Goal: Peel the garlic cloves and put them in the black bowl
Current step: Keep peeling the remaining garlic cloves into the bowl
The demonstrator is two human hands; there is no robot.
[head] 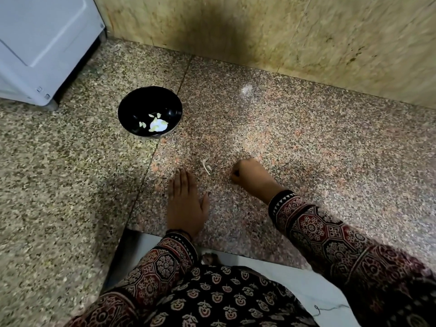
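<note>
A black bowl stands on the speckled granite counter, left of centre, with several pale garlic pieces lying in its bottom. My left hand lies flat on the counter, palm down, fingers straight and together. To its right my right hand rests on the counter with its fingers curled into a fist; whatever is inside it is hidden. A thin pale strip of garlic skin lies on the stone between the two hands.
A white appliance fills the back left corner. A stained marble wall runs along the back. A small whitish smear marks the counter toward the wall. The counter's front edge is just below my wrists.
</note>
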